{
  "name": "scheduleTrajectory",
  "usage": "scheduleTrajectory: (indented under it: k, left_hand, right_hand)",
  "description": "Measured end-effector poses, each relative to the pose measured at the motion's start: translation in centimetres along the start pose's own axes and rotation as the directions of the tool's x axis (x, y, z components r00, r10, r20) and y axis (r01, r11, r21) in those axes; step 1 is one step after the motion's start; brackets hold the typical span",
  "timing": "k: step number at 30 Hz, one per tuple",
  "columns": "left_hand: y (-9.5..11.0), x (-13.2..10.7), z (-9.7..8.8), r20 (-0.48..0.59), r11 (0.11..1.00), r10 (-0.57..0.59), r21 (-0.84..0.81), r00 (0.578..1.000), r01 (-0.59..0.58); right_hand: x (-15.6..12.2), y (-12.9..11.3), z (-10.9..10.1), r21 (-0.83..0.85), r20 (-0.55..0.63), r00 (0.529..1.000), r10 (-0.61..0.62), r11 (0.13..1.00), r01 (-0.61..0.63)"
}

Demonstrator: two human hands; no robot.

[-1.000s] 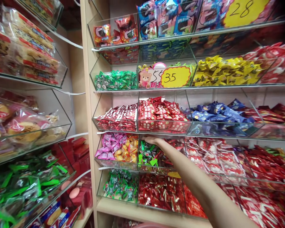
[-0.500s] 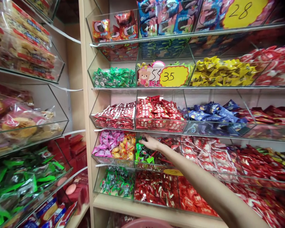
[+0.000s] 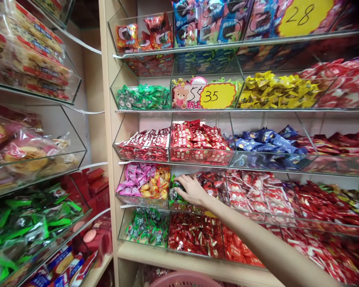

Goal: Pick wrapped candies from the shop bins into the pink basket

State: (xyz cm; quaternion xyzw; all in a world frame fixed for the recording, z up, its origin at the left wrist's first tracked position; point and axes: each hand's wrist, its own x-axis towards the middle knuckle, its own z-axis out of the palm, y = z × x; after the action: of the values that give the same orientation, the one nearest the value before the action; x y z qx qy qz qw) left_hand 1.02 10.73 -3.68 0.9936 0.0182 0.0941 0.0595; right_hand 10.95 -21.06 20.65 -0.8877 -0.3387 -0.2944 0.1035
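Clear plastic bins (image 3: 143, 203) fill a wooden rack (image 3: 106, 119) in front of me, stacked in five rows. My right hand (image 3: 191, 190) reaches into the fourth row down, second bin from the left, with its fingers (image 3: 181, 187) curled downward over a heap of green-wrapped sweets (image 3: 174, 194) at that bin's left end. The fingers are bent and touch the sweets, but I cannot tell whether they pinch anything. Red packets (image 3: 211, 180) lie just right of my hand in the same bin. My left hand is out of view, so I cannot tell its state. The next bin to the left holds two heaps: pink packets (image 3: 131, 179) and orange-and-yellow sweets (image 3: 155, 183). Two yellow price signs (image 3: 217, 95) show, reading 35 and 28. One pink basket (image 3: 184, 280) sits near me, below the rack.
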Motion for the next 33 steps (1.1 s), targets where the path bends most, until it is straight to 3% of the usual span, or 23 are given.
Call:
scheduleTrajectory:
  k: [4, 10, 18, 24, 29, 33]
  left_hand:
    - [0.8, 0.3, 0.3, -0.023, 1.000, -0.003, -0.010, 1.000, 0.002]
    - [0.8, 0.7, 0.3, -0.021, 0.999, -0.029, -0.015, 0.999, 0.029]
    - [-0.3, 0.7, 1.0, 0.035, 0.999, -0.032, -0.019, 0.999, 0.033]
    - [-1.9, 1.7, 0.5, 0.063, 1.000, 0.016, -0.001, 0.998, -0.016]
    - [-2.7, 1.6, 0.3, 0.071, 0.997, 0.080, 0.014, 0.994, -0.081]
    - [-3.0, 0.2, 0.4, 0.087, 0.997, 0.064, 0.027, 0.994, -0.067]
  right_hand:
    - [-0.6, -0.2, 0.2, -0.053, -0.028, 0.999, -0.036, 0.998, 0.034]
    - [0.2, 0.1, -0.2, 0.001, 0.017, 1.000, 0.002, 1.000, -0.002]
    - [0.8, 0.2, -1.3, 0.098, 0.075, 0.997, 0.029, 0.994, -0.037]
    - [0.1, 0.2, -1.4, 0.098, 0.084, 0.995, 0.045, 0.994, -0.053]
    - [-0.5, 0.2, -1.3, 0.072, 0.038, 0.999, -0.002, 0.997, -0.001]
    - [-0.6, -0.4, -1.6, 0.073, -0.027, 0.998, -0.064, 0.995, 0.065]
